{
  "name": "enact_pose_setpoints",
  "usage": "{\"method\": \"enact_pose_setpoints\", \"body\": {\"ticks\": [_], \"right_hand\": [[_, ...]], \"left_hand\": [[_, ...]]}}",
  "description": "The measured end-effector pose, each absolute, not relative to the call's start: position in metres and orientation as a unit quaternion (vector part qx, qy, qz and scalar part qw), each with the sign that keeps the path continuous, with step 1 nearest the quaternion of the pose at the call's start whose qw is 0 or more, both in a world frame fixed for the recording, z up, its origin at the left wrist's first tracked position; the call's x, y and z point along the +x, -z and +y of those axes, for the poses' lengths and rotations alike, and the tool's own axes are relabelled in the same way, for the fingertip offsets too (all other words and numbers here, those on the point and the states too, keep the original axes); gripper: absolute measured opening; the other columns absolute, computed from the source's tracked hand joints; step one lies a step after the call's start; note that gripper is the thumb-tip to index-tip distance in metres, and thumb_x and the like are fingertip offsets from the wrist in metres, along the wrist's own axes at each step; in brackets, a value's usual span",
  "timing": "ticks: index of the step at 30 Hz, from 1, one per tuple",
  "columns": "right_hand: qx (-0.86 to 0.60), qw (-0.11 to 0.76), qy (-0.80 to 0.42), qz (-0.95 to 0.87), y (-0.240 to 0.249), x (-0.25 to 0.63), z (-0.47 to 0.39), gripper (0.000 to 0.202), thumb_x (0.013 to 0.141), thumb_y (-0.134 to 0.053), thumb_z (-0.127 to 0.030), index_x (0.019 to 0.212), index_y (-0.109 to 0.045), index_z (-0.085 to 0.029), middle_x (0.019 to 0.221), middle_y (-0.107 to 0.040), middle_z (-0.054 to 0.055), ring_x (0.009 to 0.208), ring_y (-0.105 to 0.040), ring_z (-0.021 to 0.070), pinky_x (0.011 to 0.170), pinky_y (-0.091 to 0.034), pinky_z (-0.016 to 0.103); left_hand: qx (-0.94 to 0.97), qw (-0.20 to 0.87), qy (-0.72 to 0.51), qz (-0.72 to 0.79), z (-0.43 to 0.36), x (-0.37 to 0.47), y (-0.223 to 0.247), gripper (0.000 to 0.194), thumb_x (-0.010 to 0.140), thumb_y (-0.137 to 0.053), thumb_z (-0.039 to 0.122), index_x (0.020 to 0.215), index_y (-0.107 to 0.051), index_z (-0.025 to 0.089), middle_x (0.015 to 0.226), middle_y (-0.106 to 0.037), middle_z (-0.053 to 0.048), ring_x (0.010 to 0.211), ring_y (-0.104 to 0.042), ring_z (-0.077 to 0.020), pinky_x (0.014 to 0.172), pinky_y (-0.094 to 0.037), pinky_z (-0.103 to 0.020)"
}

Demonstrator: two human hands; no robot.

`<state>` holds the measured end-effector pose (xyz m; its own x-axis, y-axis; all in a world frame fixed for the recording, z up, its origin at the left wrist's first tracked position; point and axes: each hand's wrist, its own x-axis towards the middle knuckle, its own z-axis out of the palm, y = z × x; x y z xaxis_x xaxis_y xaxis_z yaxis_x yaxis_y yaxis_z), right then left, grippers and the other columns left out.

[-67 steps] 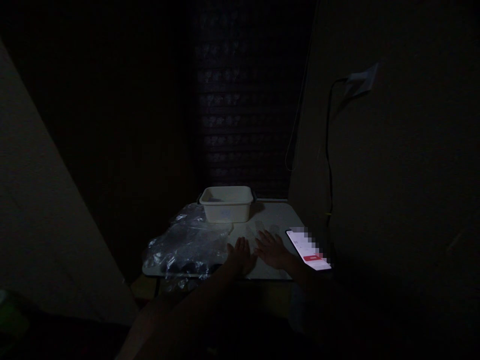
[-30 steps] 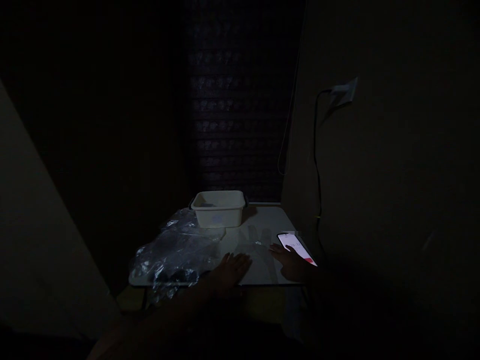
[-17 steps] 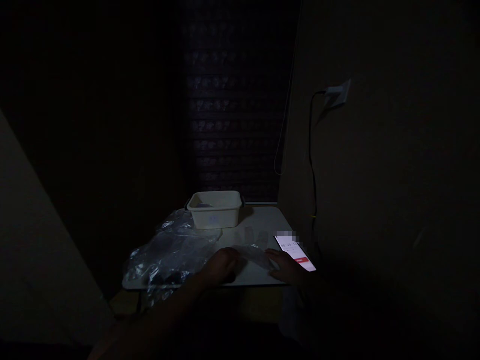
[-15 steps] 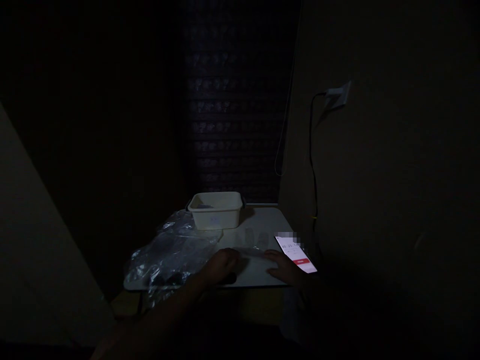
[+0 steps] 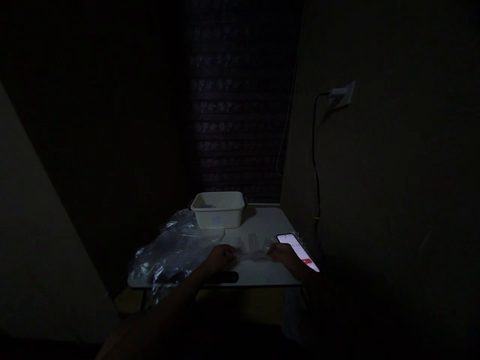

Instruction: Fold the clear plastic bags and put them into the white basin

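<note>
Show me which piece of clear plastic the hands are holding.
The small piece between the left hand and the right hand, nearer the phone; the larger, crumpled sheet spreads over the left of the table.

Bare-handed, bare-armed you, in deep shadow.
Your left hand (image 5: 221,256) and right hand (image 5: 285,254) are uncovered, your left forearm (image 5: 183,292) too; your clothing is too dark to tell.

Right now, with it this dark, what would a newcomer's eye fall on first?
Probably the phone, its lit screen glowing at the right side of the tabletop. Next, the pale tub at the back, and the shiny crumpled plastic spread over the left side. At the front, the left hand and right hand hold a clear plastic piece between them.
</note>
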<state>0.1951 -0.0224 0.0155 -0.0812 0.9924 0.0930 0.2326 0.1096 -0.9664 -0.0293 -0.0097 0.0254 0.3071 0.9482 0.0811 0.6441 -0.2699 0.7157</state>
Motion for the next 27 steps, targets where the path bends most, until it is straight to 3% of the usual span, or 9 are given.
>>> {"method": "enact_pose_setpoints", "body": {"ticks": [6,13,18,27], "right_hand": [[-0.488,0.466,-0.524,-0.520,-0.012,0.195,-0.024,0.023,0.047,-0.058,-0.033,0.058,-0.054,-0.013,0.062,-0.056,0.002,0.061,-0.053,0.0129,0.057,-0.042,0.027],[-0.511,0.473,-0.514,-0.500,0.001,0.198,-0.019,0.015,0.050,-0.055,-0.026,0.056,-0.051,-0.014,0.053,-0.053,-0.002,0.051,-0.051,0.0106,0.050,-0.043,0.025],[-0.554,0.461,-0.473,-0.507,0.004,0.194,-0.017,0.010,0.049,-0.053,-0.021,0.054,-0.048,-0.014,0.045,-0.048,-0.004,0.043,-0.048,0.0094,0.040,-0.040,0.023],[-0.518,0.506,-0.549,-0.417,-0.001,0.192,-0.026,0.028,0.046,-0.057,-0.015,0.072,-0.047,-0.015,0.064,-0.054,0.000,0.054,-0.053,0.0128,0.045,-0.042,0.025]], "left_hand": [[0.714,0.359,-0.307,0.516,-0.008,-0.021,-0.018,0.015,0.059,-0.042,0.021,0.056,-0.055,0.013,0.051,-0.054,0.002,0.053,-0.048,-0.0104,0.050,-0.036,-0.019],[0.663,0.406,-0.316,0.544,-0.004,-0.019,0.000,0.016,0.059,-0.044,0.024,0.059,-0.053,0.012,0.045,-0.050,0.003,0.042,-0.044,-0.0074,0.041,-0.032,-0.018],[0.645,0.435,-0.330,0.534,-0.007,-0.018,0.001,0.007,0.057,-0.045,0.018,0.055,-0.050,0.012,0.038,-0.044,0.006,0.038,-0.042,-0.0062,0.038,-0.031,-0.017],[0.530,0.548,-0.340,0.550,-0.014,-0.012,-0.002,0.004,0.061,-0.044,0.012,0.065,-0.044,0.013,0.041,-0.049,0.004,0.041,-0.050,-0.0087,0.035,-0.033,-0.016]]}}
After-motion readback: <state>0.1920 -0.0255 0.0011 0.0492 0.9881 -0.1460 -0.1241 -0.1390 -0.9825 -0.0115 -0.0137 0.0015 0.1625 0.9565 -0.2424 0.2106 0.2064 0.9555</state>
